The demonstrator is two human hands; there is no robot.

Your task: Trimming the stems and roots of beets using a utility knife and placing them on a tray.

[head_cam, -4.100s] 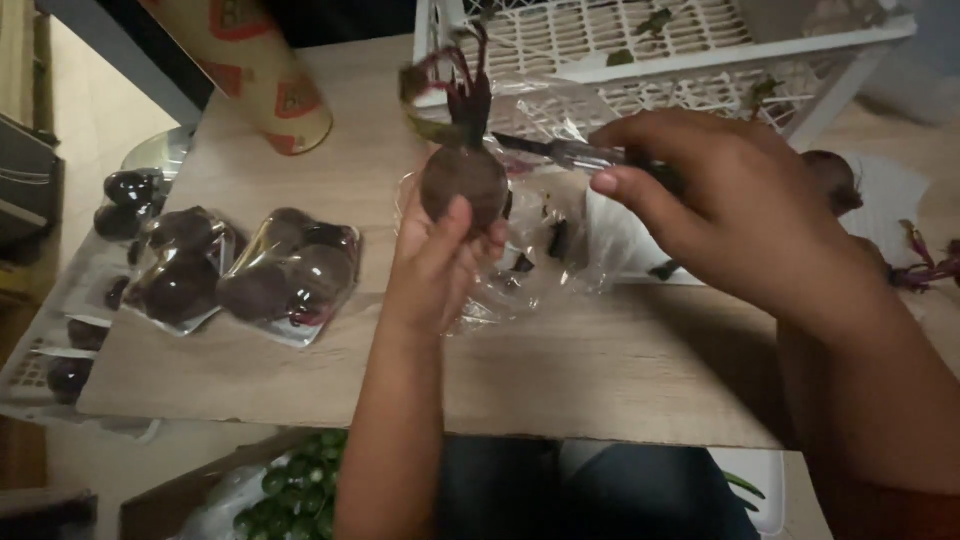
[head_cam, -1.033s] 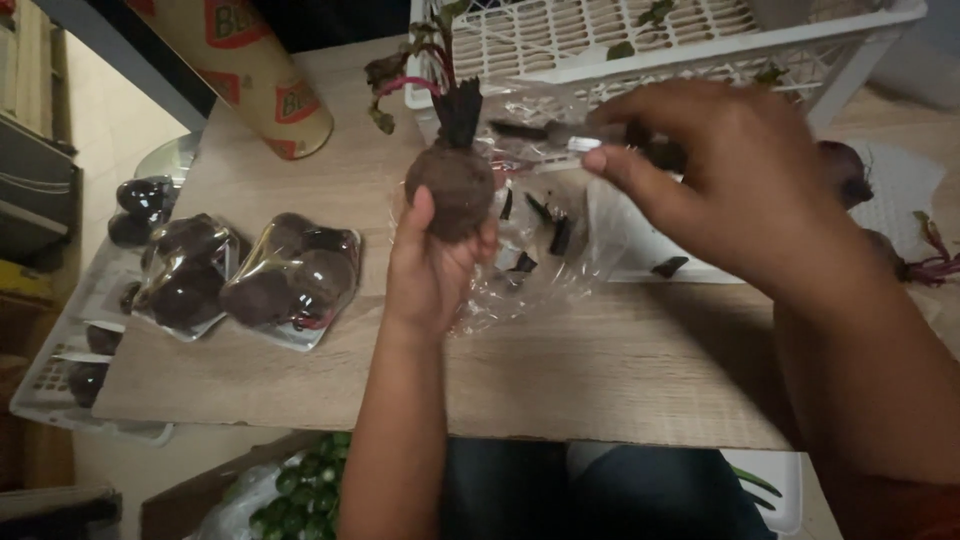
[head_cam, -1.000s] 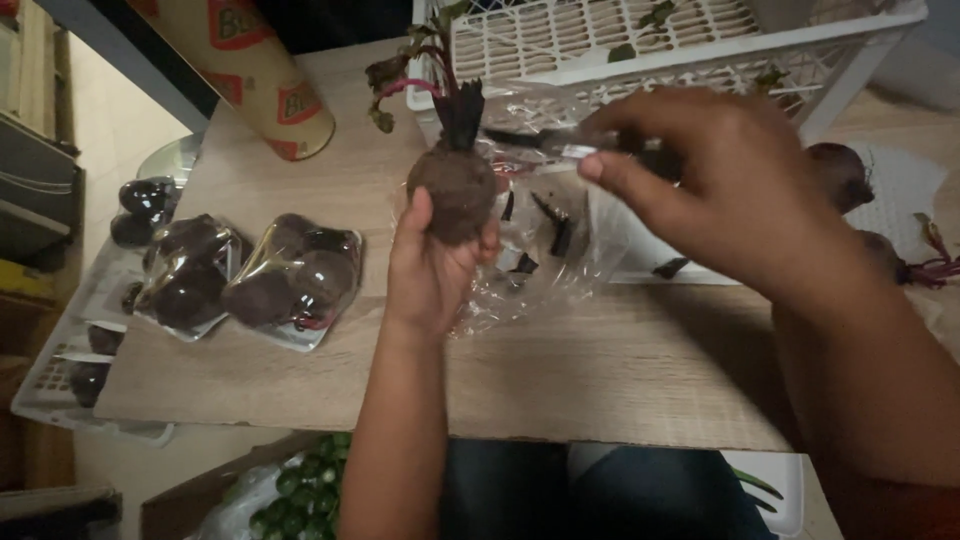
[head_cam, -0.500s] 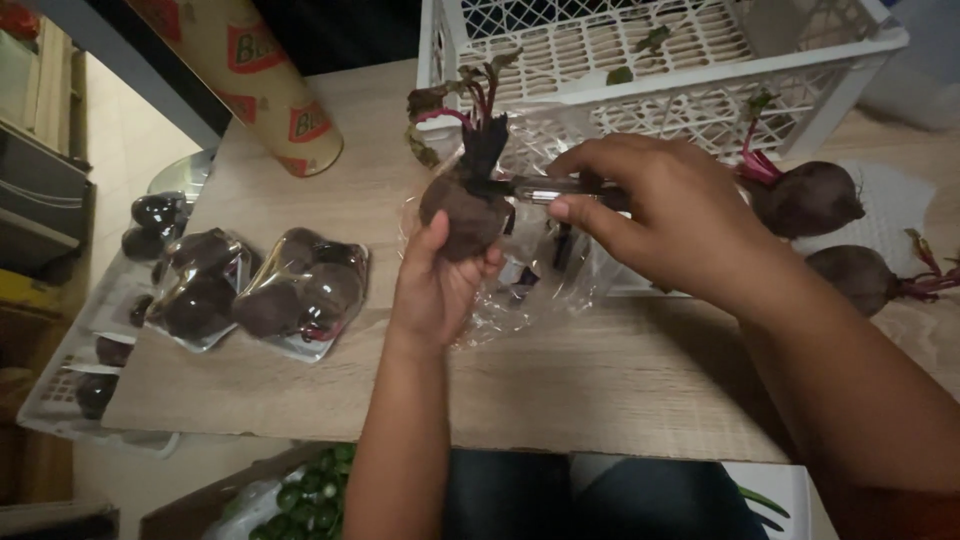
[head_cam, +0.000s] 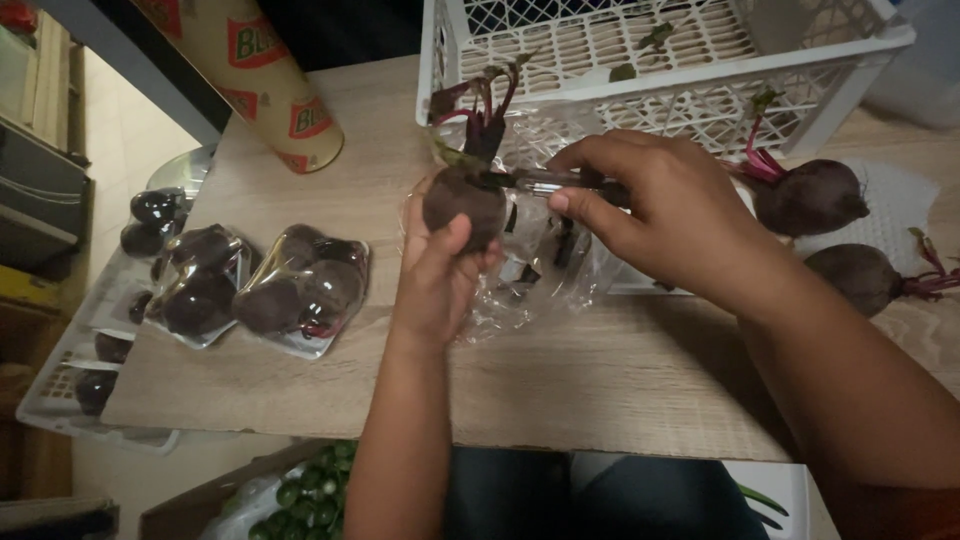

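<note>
**Beetroot held up, blade at its crown**

Far left, a white tray (head_cam: pixel 60 410) below the desk (head_cam: pixel 560 400) edge carries dark beetroots. On the desk lie two wrapped packs of beetroots (head_cam: pixel 265 290), with a printed cardboard tube (head_cam: pixel 250 75) behind them. The left hand (head_cam: pixel 440 280) has its grip closed around a beetroot (head_cam: pixel 463 205), held upright over a clear plastic sheet (head_cam: pixel 540 280), stems pointing away toward the white crate (head_cam: pixel 660 70). The right hand (head_cam: pixel 660 215) grips a small knife (head_cam: pixel 545 180) lying crosswise, its tip touching the beetroot's top just where the stems begin. The blade comes in from the right, square to the root's long axis. Further right, two loose beetroots (head_cam: pixel 830 230) rest on the desk.
</note>
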